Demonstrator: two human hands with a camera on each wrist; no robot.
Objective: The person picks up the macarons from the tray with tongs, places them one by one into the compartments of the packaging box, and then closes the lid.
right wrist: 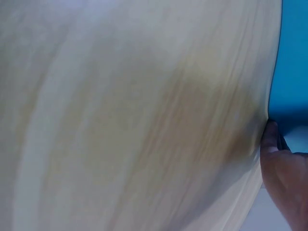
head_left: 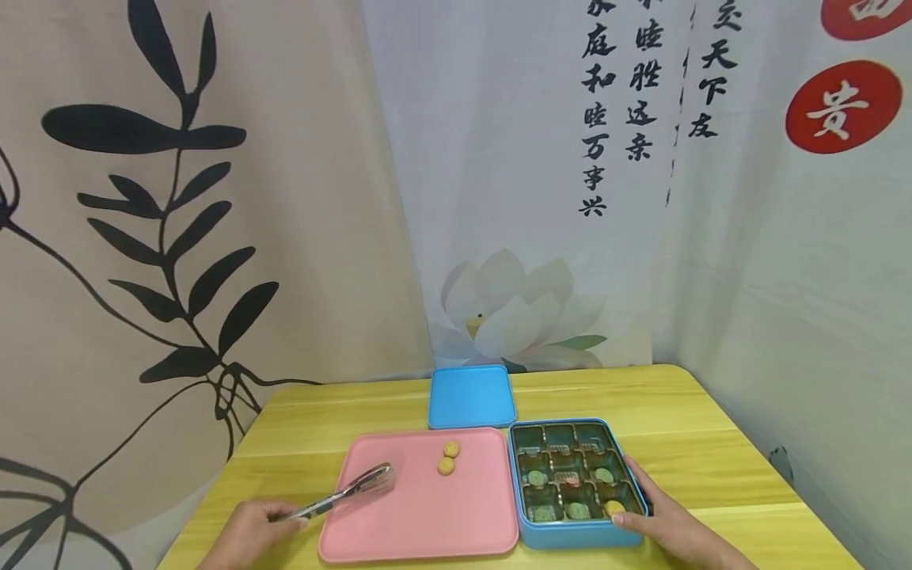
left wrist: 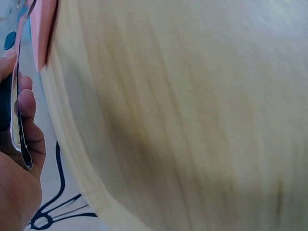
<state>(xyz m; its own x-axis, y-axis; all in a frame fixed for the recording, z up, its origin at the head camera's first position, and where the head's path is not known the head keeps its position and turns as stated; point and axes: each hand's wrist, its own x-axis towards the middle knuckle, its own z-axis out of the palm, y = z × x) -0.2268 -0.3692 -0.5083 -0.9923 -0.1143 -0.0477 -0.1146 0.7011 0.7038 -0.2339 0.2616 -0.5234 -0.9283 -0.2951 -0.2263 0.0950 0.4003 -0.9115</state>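
Metal tongs [head_left: 351, 491] with a slim steel handle sit in the left hand [head_left: 251, 532], whose fingers curl round the handle at the near left of the pale wooden bench [head_left: 684, 443]; the left wrist view shows the same grip [left wrist: 19, 110]. The tips of the tongs hover over or rest on the flat pink rectangular tray [head_left: 427, 522], well short of two small round tan biscuits [head_left: 447, 457] lying close together near the tray's far edge. Whether the tips touch the tray I cannot tell.

The right hand [head_left: 670, 526] lies with relaxed fingers along the near right wall of the blue square tin [head_left: 580, 540], which has dark divided compartments, several holding small round sweets. Its blue lid [head_left: 471, 396] lies behind the tray.

Risks, as I judge them: the biscuits are small and round, so a squeeze off-centre could send one skidding across the smooth tray or crumble it. The tin's compartments are narrow, so a loose release could drop a biscuit into an occupied one. The right hand only rests against the tin; a nudge from the tongs could shift it.
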